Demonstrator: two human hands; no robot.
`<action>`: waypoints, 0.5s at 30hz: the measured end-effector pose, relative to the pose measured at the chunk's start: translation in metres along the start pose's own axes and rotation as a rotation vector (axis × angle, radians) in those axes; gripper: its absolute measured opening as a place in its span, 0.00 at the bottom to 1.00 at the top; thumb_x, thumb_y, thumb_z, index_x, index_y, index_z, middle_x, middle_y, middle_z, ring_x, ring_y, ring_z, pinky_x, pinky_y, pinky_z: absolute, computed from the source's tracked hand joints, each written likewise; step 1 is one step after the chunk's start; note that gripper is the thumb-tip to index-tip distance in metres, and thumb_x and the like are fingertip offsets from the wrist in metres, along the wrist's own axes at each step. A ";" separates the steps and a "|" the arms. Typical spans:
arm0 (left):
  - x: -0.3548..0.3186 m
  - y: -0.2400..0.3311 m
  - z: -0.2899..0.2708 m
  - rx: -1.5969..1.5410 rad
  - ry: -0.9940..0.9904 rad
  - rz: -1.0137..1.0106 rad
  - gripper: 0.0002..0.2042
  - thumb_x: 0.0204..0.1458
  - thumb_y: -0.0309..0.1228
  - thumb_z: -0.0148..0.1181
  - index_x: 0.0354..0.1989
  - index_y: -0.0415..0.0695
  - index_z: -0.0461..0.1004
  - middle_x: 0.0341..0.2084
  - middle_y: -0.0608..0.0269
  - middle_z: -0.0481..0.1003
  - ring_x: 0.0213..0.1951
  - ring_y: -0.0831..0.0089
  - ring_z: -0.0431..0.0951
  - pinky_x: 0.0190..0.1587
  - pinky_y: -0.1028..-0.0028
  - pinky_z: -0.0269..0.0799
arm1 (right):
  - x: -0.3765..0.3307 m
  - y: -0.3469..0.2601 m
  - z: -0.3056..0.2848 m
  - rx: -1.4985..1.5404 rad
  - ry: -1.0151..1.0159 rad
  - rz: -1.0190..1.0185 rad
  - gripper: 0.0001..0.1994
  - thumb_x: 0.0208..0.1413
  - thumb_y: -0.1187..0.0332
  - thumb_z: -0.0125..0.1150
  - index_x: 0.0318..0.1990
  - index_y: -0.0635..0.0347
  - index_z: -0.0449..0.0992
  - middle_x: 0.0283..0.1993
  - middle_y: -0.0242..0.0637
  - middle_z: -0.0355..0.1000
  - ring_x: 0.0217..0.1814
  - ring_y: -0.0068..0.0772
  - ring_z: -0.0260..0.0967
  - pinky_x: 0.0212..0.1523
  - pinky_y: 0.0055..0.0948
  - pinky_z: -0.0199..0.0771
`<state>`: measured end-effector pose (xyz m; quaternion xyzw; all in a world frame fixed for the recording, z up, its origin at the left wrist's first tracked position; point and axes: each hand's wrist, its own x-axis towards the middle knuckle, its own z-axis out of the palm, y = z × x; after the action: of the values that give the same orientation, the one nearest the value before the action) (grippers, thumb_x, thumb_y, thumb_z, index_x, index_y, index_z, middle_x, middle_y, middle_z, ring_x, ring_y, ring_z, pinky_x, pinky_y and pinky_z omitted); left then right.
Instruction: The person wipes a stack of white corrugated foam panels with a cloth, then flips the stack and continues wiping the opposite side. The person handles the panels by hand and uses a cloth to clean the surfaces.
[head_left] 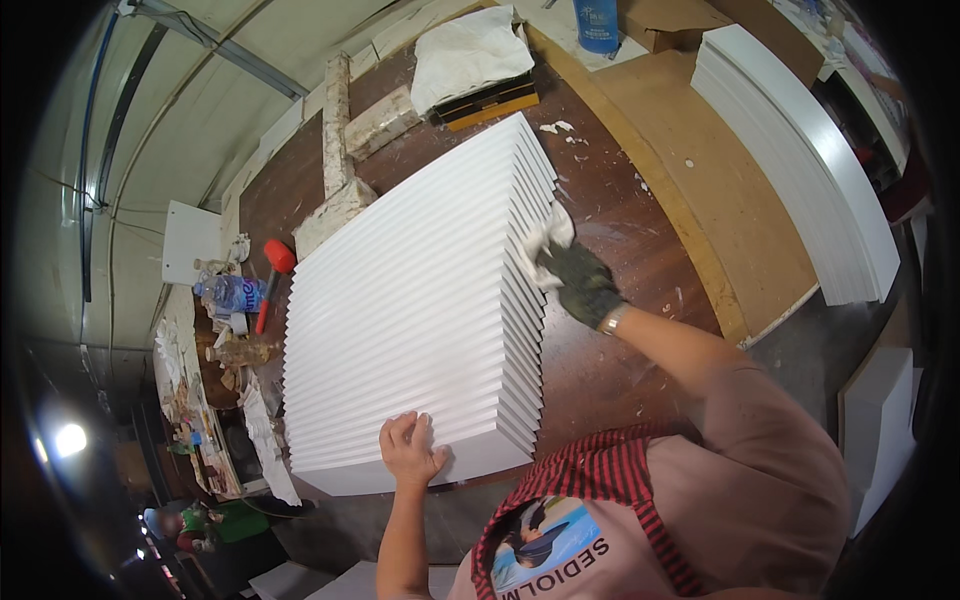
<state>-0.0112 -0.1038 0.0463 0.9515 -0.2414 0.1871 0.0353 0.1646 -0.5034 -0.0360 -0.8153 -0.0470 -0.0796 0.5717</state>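
A large stack of white boards [400, 310] lies on the dark brown tabletop in front of me, its boards overlapping in even steps. My right hand [582, 285], in a dark glove, grips a crumpled white cloth [545, 240] and presses it against the stepped right side of the stack. Bare, my left hand [412, 452] rests on the near end of the top board, fingers slightly bent and thumb apart, with nothing in it. The glove hides part of the cloth.
Left of the stack are a red mallet [278, 258] and a plastic bottle [235, 294]. Beyond it, a white cloth [472, 55] covers a black and orange box [495, 105]. A blue container [597, 25] stands farther back. More white panels [800, 160] are piled at right.
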 end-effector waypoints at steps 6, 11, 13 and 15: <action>0.000 0.000 0.001 -0.039 -0.009 0.000 0.28 0.56 0.60 0.52 0.49 0.49 0.79 0.48 0.59 0.73 0.48 0.50 0.73 0.55 0.50 0.70 | 0.017 -0.030 -0.088 -0.364 -0.042 -0.202 0.30 0.53 0.64 0.67 0.66 0.51 0.71 0.59 0.45 0.75 0.58 0.43 0.72 0.61 0.36 0.72; 0.000 0.001 -0.001 -0.030 -0.003 -0.008 0.28 0.58 0.60 0.50 0.48 0.49 0.79 0.48 0.58 0.73 0.47 0.50 0.74 0.55 0.50 0.70 | 0.077 -0.031 -0.035 -0.279 0.157 -0.165 0.29 0.55 0.61 0.61 0.67 0.47 0.71 0.66 0.46 0.71 0.59 0.49 0.71 0.60 0.42 0.71; 0.001 0.001 -0.001 -0.032 -0.005 -0.004 0.28 0.58 0.60 0.50 0.48 0.49 0.79 0.47 0.58 0.73 0.47 0.50 0.74 0.55 0.50 0.70 | 0.047 -0.017 -0.022 -0.470 0.160 -0.065 0.29 0.57 0.62 0.58 0.68 0.46 0.69 0.68 0.43 0.69 0.60 0.46 0.71 0.62 0.41 0.70; 0.002 0.002 -0.001 -0.033 0.007 0.004 0.27 0.59 0.59 0.49 0.48 0.49 0.79 0.47 0.58 0.73 0.47 0.50 0.74 0.54 0.50 0.71 | 0.012 -0.001 -0.040 -0.651 -0.006 -0.246 0.27 0.59 0.62 0.56 0.68 0.43 0.70 0.68 0.38 0.69 0.61 0.44 0.71 0.62 0.42 0.70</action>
<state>-0.0108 -0.1064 0.0480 0.9497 -0.2463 0.1864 0.0514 0.1734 -0.5407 -0.0196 -0.9432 -0.1188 -0.1566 0.2677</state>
